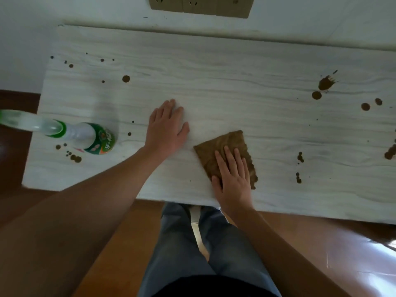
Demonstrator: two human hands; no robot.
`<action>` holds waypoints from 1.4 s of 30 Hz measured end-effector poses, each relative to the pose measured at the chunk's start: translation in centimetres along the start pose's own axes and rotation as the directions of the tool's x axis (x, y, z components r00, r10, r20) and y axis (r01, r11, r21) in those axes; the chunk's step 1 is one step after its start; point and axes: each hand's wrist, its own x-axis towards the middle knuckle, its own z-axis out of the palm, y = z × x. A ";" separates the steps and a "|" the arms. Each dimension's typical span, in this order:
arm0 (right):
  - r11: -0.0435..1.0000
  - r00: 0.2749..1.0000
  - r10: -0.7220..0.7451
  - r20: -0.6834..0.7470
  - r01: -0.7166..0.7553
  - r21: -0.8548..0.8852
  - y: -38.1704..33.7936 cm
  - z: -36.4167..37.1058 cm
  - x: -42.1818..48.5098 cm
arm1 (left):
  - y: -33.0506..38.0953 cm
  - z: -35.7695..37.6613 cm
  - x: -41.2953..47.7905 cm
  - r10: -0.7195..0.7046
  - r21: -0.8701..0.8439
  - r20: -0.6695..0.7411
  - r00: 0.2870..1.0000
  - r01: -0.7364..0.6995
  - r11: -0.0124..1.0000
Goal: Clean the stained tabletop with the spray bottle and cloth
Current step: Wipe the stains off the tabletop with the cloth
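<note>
The white wood-grain tabletop (225, 82) carries brown stains at the left (126, 78) and at the right (325, 83). A brown cloth (222, 146) lies flat near the front edge. My right hand (233, 179) presses flat on the cloth's near part, fingers together and extended. My left hand (166, 127) rests flat on the bare table to the left of the cloth, fingers apart, holding nothing. A spray bottle (85, 136) with a green label stands at the table's left end, well clear of both hands.
A white wall with a beige socket panel (199, 5) runs behind the table. Brown wooden floor (321, 254) shows below the front edge, with my legs in jeans (192, 243) close to the table. More stains dot the far right edge (390, 152).
</note>
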 end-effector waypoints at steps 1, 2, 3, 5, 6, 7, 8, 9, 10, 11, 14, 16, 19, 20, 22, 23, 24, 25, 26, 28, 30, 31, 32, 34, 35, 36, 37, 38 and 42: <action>1.000 1.000 0.006 0.013 -0.006 0.002 0.1 0.0 -0.7 | 0.4 -0.7 -1.1 -0.016 -0.021 -0.008 1.000 0.016 1.000; 1.000 1.000 0.012 0.025 -0.012 0.005 0.1 0.0 -1.2 | 0.7 -1.3 -2.6 -0.025 -0.035 -0.015 1.000 0.025 0.999; 1.000 0.999 0.017 0.034 -0.017 0.008 0.0 -0.1 -1.5 | 0.8 -1.8 -4.3 -0.034 -0.044 -0.011 0.999 0.033 0.998; 1.000 0.998 0.024 0.051 -0.024 0.016 -0.2 -0.4 -1.5 | 0.6 -2.7 -8.2 -0.062 -0.047 0.008 0.998 0.062 0.997; 0.999 0.998 0.027 0.059 -0.028 0.017 -0.3 -0.6 -1.5 | 0.3 -3.0 -10.1 -0.081 -0.044 0.021 0.997 0.082 0.996; 0.999 0.997 0.029 0.065 -0.030 0.015 -0.4 -0.8 -1.4 | -0.1 -3.3 -12.0 -0.109 -0.048 0.036 0.993 0.110 0.993; 0.999 0.997 0.031 0.071 -0.032 0.011 -0.4 -1.0 -1.2 | -0.6 -3.5 -13.8 -0.157 -0.070 0.055 0.986 0.161 0.985; 0.999 0.996 0.033 0.079 -0.034 0.005 -0.5 -1.2 -1.1 | -1.3 -3.8 -15.4 -0.228 -0.108 0.092 0.969 0.237 0.965; 0.999 0.996 0.035 0.086 -0.035 -0.005 -0.5 -1.3 -1.0 | -2.0 -4.1 -17.1 -0.297 -0.142 0.133 0.946 0.315 0.938; 0.999 0.995 0.036 0.094 -0.034 -0.019 -0.5 -1.5 -0.9 | -2.7 -4.2 -18.6 -0.356 -0.164 0.174 0.918 0.383 0.909; 0.998 0.991 0.039 0.126 -0.032 -0.061 -0.7 -2.0 -0.7 | -5.4 -4.5 -22.7 -0.466 -0.167 0.269 0.843 0.518 0.839; 0.995 0.989 0.048 0.139 -0.036 -0.089 -1.0 -2.3 -0.6 | -7.6 -4.5 -25.1 -0.516 -0.158 0.296 0.804 0.574 0.803; 0.991 0.987 0.066 0.148 -0.047 -0.128 -1.4 -2.8 -0.7 | -10.8 -4.4 -28.1 -0.582 -0.238 0.323 0.746 0.659 0.713; 0.988 0.985 0.083 0.150 -0.062 -0.138 -1.7 -3.0 -0.7 | -12.0 -4.3 -28.9 -0.610 -0.288 0.317 0.726 0.687 0.668; 0.979 0.979 0.145 0.146 -0.121 -0.162 -2.6 -3.2 -0.8 | -14.2 -4.4 -30.2 -0.658 -0.374 0.314 0.684 0.727 0.577; 0.973 0.974 0.177 0.141 -0.152 -0.172 -3.2 -3.1 -0.7 | -15.2 -4.5 -30.7 -0.671 -0.408 0.322 0.668 0.738 0.538; 0.968 0.971 0.203 0.130 -0.178 -0.178 -3.7 -3.1 -0.7 | -16.3 -4.6 -30.9 -0.678 -0.436 0.328 0.658 0.742 0.509; 0.963 0.968 0.224 0.114 -0.201 -0.182 -4.3 -2.9 -0.7 | -17.4 -4.8 -31.0 -0.678 -0.456 0.336 0.654 0.743 0.490; 0.957 0.964 0.244 0.101 -0.223 -0.186 -4.9 -2.8 -0.6 | -18.5 -5.0 -31.0 -0.673 -0.475 0.346 0.654 0.741 0.475; 0.943 0.953 0.291 0.088 -0.271 -0.191 -6.3 -2.5 -0.6 | -20.3 -5.7 -30.9 -0.652 -0.506 0.369 0.662 0.732 0.456; 0.931 0.942 0.330 0.070 -0.312 -0.190 -8.2 -1.9 -0.6 | -22.2 -6.3 -30.7 -0.626 -0.500 0.380 0.681 0.721 0.480; 0.927 0.937 0.344 0.058 -0.328 -0.182 -9.3 -1.5 -0.7 | -23.4 -6.3 -30.6 -0.610 -0.484 0.388 0.691 0.716 0.503; 0.925 0.935 0.351 0.045 -0.338 -0.171 -10.6 -1.0 -0.7 | -24.5 -6.5 -30.6 -0.592 -0.469 0.397 0.701 0.709 0.526; 0.929 0.937 0.348 0.026 -0.341 -0.146 -13.2 0.1 -0.6 | -26.7 -7.2 -30.6 -0.547 -0.450 0.423 0.722 0.692 0.565; 0.934 0.941 0.337 0.024 -0.331 -0.137 -14.6 0.6 -0.5 | -27.8 -7.4 -30.6 -0.533 -0.443 0.428 0.730 0.683 0.580; 0.940 0.947 0.320 0.026 -0.315 -0.130 -15.9 1.2 -0.4 | -28.7 -7.7 -30.5 -0.526 -0.435 0.421 0.739 0.673 0.598; 0.947 0.953 0.301 0.030 -0.295 -0.124 -17.2 1.6 -0.2 | -29.4 -8.1 -30.2 -0.523 -0.428 0.404 0.750 0.661 0.616; 0.955 0.960 0.278 0.034 -0.272 -0.121 -18.4 2.1 -0.1 | -30.0 -8.5 -30.0 -0.521 -0.428 0.385 0.762 0.647 0.631; 0.980 0.983 0.170 0.075 -0.161 -0.117 -22.8 3.6 0.3 | -30.9 -9.9 -28.2 -0.523 -0.374 0.314 0.792 0.610 0.699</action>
